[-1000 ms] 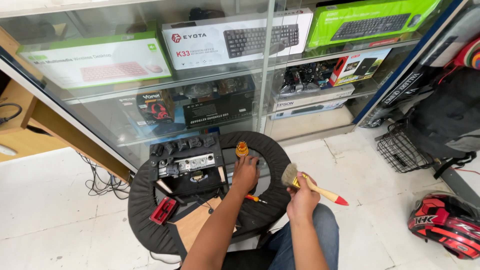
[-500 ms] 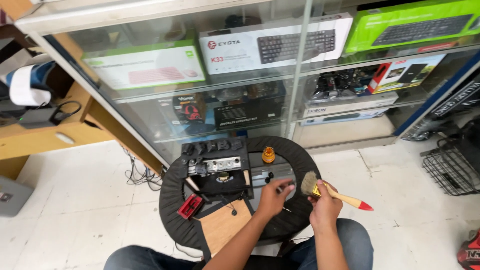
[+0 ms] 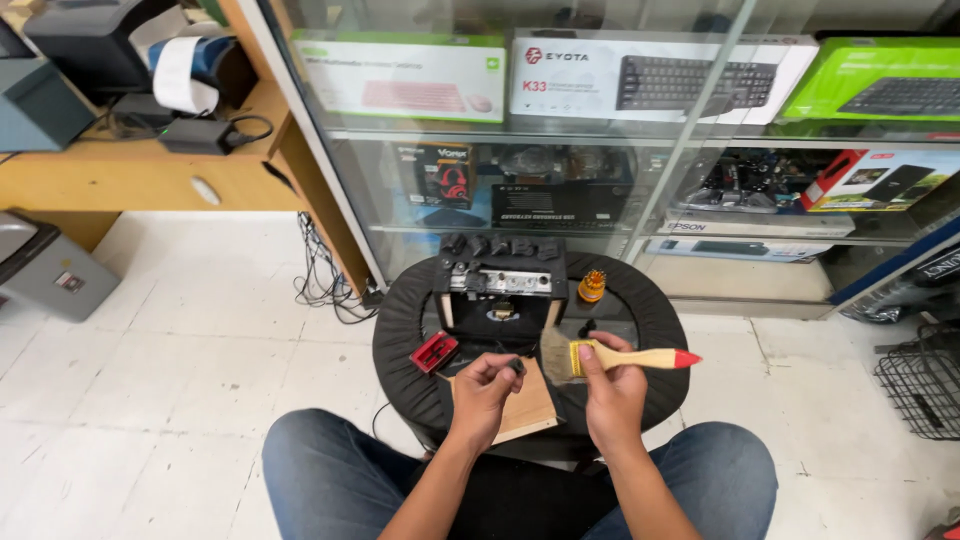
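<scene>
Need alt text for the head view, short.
Seated person's right hand holds a paintbrush beside a small dark part pinched in the left hand, above a round black stool carrying an opened black device; glass display case behind.

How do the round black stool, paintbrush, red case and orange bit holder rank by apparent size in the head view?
1. Round black stool
2. Paintbrush
3. Red case and orange bit holder: look alike in size, so not ranked.

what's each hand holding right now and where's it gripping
The right hand holds a wooden-handled paintbrush with a red tip, gripped on the handle just behind the bristles. The left hand pinches a small dark part at its fingertips.
</scene>
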